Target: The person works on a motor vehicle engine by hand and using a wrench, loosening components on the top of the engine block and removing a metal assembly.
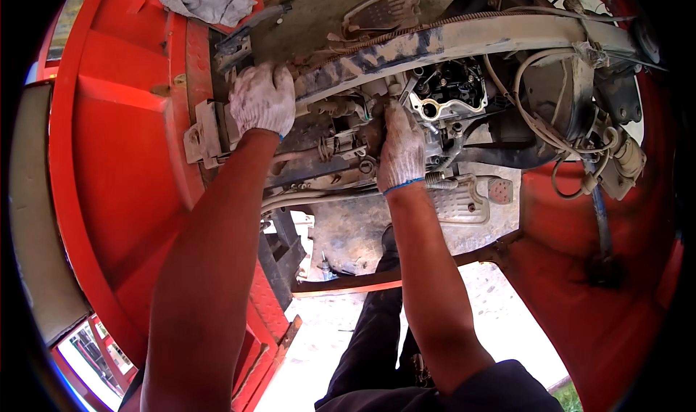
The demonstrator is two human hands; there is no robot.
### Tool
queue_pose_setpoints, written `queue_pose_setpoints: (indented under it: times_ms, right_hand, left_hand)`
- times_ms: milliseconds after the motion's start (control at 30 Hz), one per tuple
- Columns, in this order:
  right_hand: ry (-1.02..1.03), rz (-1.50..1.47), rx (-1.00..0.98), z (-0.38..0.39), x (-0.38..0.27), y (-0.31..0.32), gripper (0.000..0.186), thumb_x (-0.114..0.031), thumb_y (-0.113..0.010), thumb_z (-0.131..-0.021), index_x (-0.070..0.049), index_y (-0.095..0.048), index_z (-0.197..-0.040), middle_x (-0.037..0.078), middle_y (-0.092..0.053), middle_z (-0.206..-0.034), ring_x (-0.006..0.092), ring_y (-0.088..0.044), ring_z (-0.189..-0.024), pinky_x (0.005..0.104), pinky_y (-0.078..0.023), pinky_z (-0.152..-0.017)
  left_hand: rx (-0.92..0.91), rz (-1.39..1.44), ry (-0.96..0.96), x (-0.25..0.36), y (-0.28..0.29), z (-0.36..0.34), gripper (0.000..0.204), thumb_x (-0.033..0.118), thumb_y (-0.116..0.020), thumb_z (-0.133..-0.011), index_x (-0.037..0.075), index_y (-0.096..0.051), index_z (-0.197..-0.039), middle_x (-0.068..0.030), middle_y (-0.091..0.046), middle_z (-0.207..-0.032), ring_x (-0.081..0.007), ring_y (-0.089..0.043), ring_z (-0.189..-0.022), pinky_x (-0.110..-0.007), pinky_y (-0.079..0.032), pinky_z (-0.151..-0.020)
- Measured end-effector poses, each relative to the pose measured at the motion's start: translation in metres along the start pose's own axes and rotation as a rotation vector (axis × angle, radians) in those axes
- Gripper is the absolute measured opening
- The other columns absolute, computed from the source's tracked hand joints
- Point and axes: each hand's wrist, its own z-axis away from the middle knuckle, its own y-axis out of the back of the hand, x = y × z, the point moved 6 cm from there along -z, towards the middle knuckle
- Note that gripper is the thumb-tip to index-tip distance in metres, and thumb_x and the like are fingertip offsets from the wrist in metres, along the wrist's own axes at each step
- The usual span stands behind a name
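My left hand (262,101), in a dirty white knit glove, is closed over the metal frame at the left end of a long grey beam (406,49). Its fingers bend down over the far side and are partly hidden. Farther right, my right hand (403,147), gloved alike with a blue cuff edge, reaches in beside an engine (449,106). Its fingers look drawn together, but their tips and whatever they hold are hidden among the parts. The engine's top is uncovered, showing dark oily insides and a pale metal rim. Dusty pipes and hoses (319,196) run below both hands.
Red body panels (123,129) stand at left and right (594,325). A grey cloth (206,0) lies at the upper left. Loose cables (533,114) loop right of the engine. Foot-shaped metal plates (384,9) lie beyond the beam; a ribbed pedal-like plate (464,203) is nearer.
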Motion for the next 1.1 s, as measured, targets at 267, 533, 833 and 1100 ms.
queue_pose_setpoints:
  times_ms: [267,533,833,1100]
  right_hand:
    - [-0.158,0.13,-0.245,-0.012,-0.018,0.051,0.034,-0.039,-0.052,-0.111,-0.013,-0.057,-0.089,-0.001,-0.048,-0.06,0.0099,-0.038,-0.046,0.0269,-0.031,-0.044]
    - [-0.139,0.001,-0.377,-0.012,-0.038,0.042,0.036,-0.038,-0.052,-0.11,-0.012,-0.056,-0.087,-0.002,-0.048,-0.058,0.0096,-0.037,-0.044,0.0268,-0.025,-0.041]
    - [-0.021,-0.153,0.063,-0.009,0.01,-0.005,0.026,-0.034,-0.057,-0.108,-0.01,-0.066,-0.112,0.006,-0.07,-0.083,0.0173,-0.065,-0.065,0.0298,-0.054,-0.058]
    - [-0.341,-0.584,-0.176,0.003,0.015,-0.017,0.022,-0.032,-0.05,-0.109,-0.013,-0.063,-0.111,0.001,-0.059,-0.079,0.0152,-0.049,-0.059,0.0322,-0.041,-0.054]
  left_hand:
    - [0.101,0.027,0.005,-0.001,-0.003,0.003,0.039,0.038,-0.052,-0.101,0.007,-0.075,-0.109,-0.0167,-0.073,-0.116,-0.0381,-0.063,-0.117,-0.053,-0.048,-0.103]
    - [0.077,0.01,-0.009,-0.004,-0.005,0.001,0.037,0.037,-0.053,-0.101,0.009,-0.076,-0.11,-0.0159,-0.073,-0.117,-0.0363,-0.063,-0.118,-0.052,-0.047,-0.104]
    - [0.097,0.008,-0.015,-0.003,-0.004,0.002,0.038,0.036,-0.054,-0.1,0.007,-0.075,-0.114,-0.016,-0.072,-0.119,-0.0369,-0.062,-0.119,-0.052,-0.047,-0.104]
    - [0.129,0.024,-0.038,-0.004,0.001,0.004,0.036,0.034,-0.055,-0.1,0.007,-0.075,-0.111,-0.0179,-0.072,-0.113,-0.0391,-0.063,-0.113,-0.052,-0.049,-0.1]
